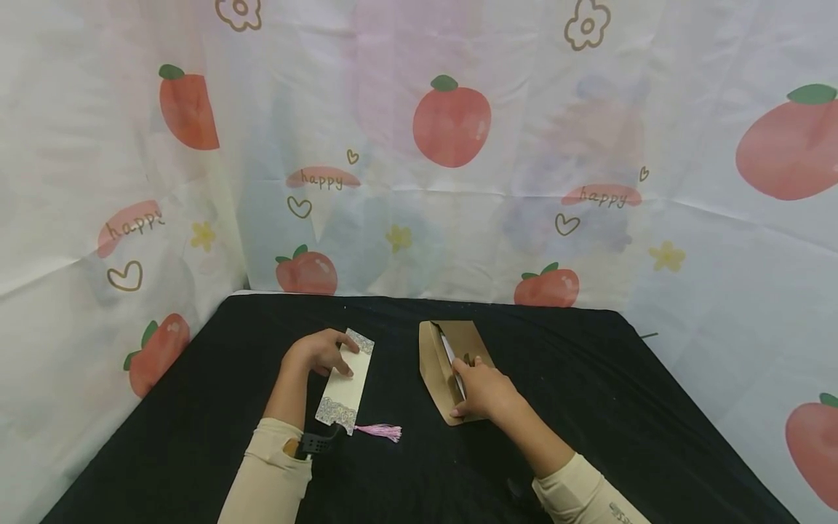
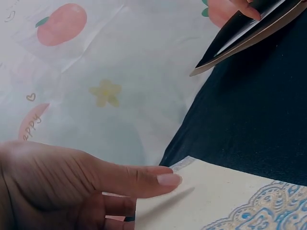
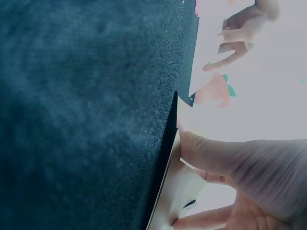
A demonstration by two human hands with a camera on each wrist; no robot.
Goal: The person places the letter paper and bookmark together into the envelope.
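My right hand [image 1: 487,389] pinches the brown envelope [image 1: 436,371] beside its gaping mouth, where a white sheet [image 1: 446,346] shows under my fingers, and a bare strip of black cloth [image 1: 406,480] runs leftward from that grip to the pale card [image 1: 342,391]. My left hand [image 1: 324,351] has thumb and finger over the card (whether they pinch it, I cannot tell), with its pink tassel [image 1: 382,432] trailing nearer me, into that strip. Beyond both hands, the cloth's far edge meets the printed backdrop [image 1: 393,204].
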